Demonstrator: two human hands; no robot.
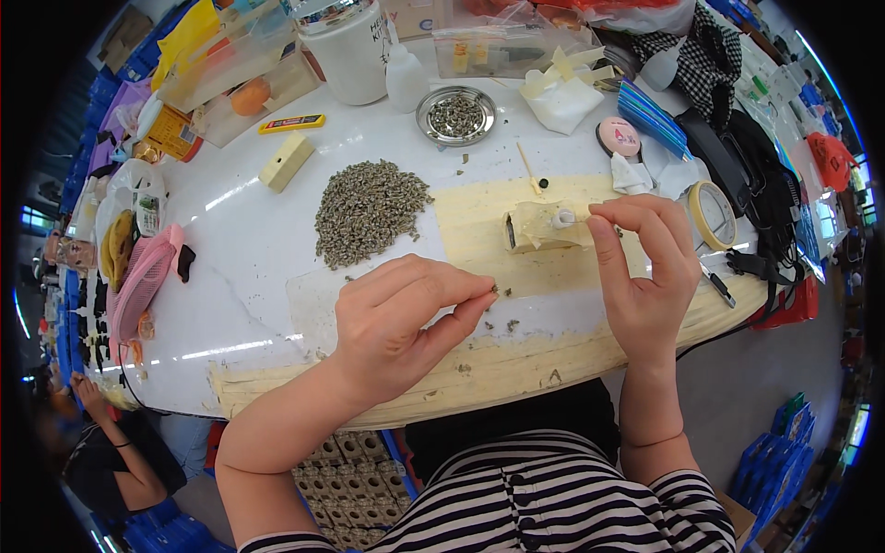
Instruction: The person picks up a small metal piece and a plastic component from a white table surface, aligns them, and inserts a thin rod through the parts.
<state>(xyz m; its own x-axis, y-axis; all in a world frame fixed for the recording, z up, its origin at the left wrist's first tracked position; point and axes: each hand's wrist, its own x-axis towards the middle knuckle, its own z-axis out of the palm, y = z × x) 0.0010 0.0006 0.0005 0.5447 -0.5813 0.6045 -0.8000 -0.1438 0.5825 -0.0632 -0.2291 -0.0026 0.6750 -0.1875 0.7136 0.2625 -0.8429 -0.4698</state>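
Pinching left hand (401, 313): thumb and index nearly closed on one small metal part (495, 289), held just above the worktop (258, 304), left of and nearer the body than the taped block (544, 245).
Right hand (650, 267): thumb and index close together beside the white tip (563, 217) on the block; fingers mostly hide the contact, can't tell if it grips anything.
Metal part, handling: likely light, stiff, easy to drop; too small to judge finish. Fingertip pinch on its outer sides looks best, no hard squeeze needed.
Taped block: looks rigid, with loose-looking film on top that may snag; steady it by the long sides.
Pile of parts (369, 212): heaped beyond the left hand; probably rolls or scatters if brushed.
Steel dish (442, 141): more parts inside, far side of worktop.
Near edge: cream taped strip (442, 392), forearms reach over it; strays (512, 325) lie close by.
Room: widest to the left of the pile; right side tighter, round clock (712, 216) just beyond the right hand.
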